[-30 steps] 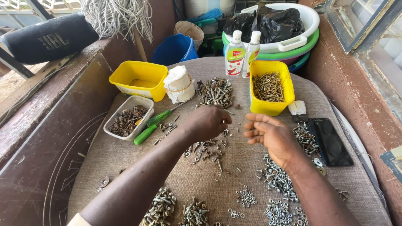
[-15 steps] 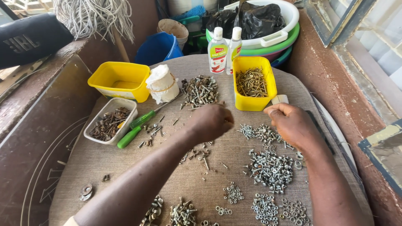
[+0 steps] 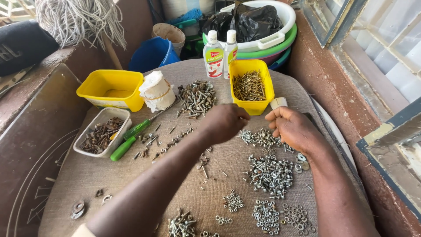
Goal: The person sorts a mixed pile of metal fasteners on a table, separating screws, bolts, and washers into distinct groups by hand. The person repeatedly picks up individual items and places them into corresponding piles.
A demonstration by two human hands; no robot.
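My left hand (image 3: 226, 123) is curled into a fist over the middle of the burlap-covered round table (image 3: 87, 175), just in front of a yellow tub of screws (image 3: 256, 106). My right hand (image 3: 293, 129) hovers at the tub's front right corner, fingertips pinched together. Whatever either hand holds is hidden. A small heap of silver fasteners (image 3: 262, 137) lies between and below the two hands. A bigger heap of nuts and bolts (image 3: 269, 173) lies under my right wrist. A pile of dark mixed screws (image 3: 197, 96) sits beyond my left hand.
At the left stand an empty yellow tub (image 3: 109, 90), a white tray of rusty parts (image 3: 83, 147), a green screwdriver (image 3: 127, 142) and a white wrapped bundle (image 3: 156, 91). Two plastic bottles (image 3: 214, 55), a blue bucket (image 3: 151, 55) and stacked basins (image 3: 263, 44) are behind. A window frame runs along the right.
My left hand lifted off the scattered screws and moved right toward the screw tub. My right hand turned over from palm-up, closed, and moved up to the tub's corner.
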